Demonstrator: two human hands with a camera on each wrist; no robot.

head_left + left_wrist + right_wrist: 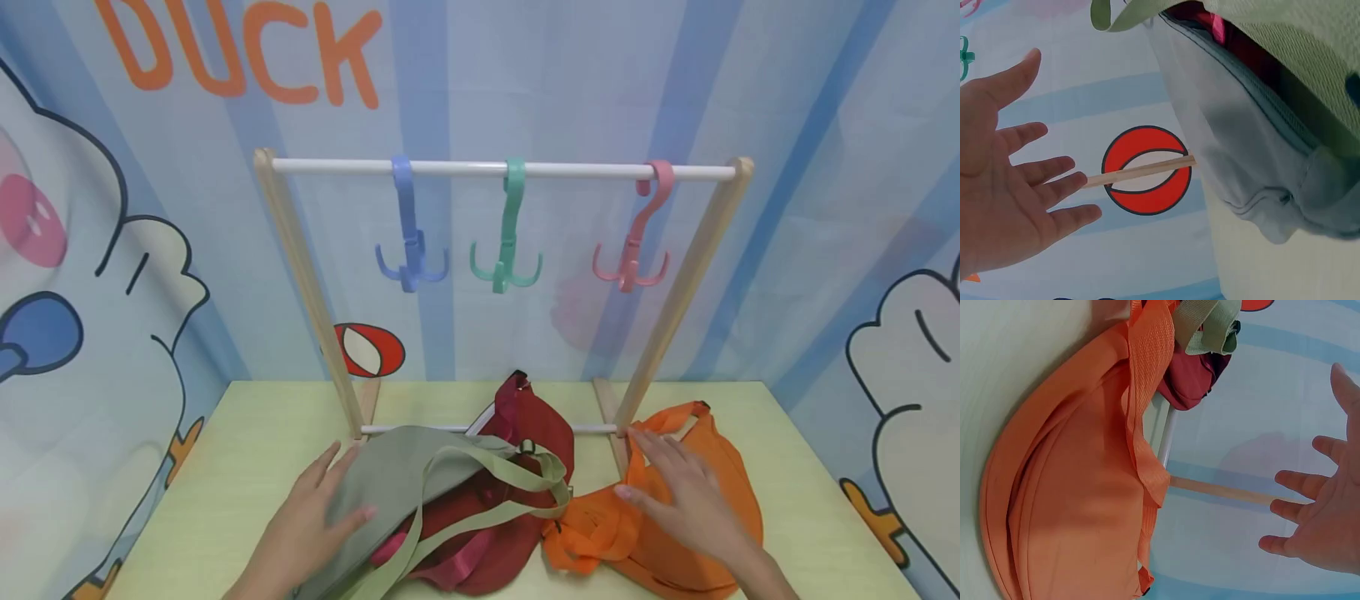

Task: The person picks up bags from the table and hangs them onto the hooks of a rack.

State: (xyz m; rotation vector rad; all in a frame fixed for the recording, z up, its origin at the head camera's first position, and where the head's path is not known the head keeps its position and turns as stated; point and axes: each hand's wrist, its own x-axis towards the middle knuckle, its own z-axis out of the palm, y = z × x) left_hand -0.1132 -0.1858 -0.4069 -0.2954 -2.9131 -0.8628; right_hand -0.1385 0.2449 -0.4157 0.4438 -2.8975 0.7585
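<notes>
My left hand (pixel 303 517) hovers with spread fingers over the left side of a grey-green bag (pixel 390 475); the left wrist view shows this hand (pixel 1016 181) apart from the bag's zipped edge. A dark red bag (pixel 517 542) lies partly under the grey-green one, whose pale green strap (pixel 480 521) loops across it. To the right is an orange bag (pixel 720 492) with a bunched orange strap (pixel 600 529). Above it my right hand (pixel 686 500) is held with its fingers extended. In the right wrist view that hand (pixel 1316 500) grips nothing.
Behind the bags stands a wooden rack with a white top bar (pixel 457 168). From it hang a blue hook (pixel 408 225), a green hook (pixel 510 225) and a pink hook (pixel 636 229). The pale table (pixel 810 533) meets a printed curtain (pixel 495 342) at the back.
</notes>
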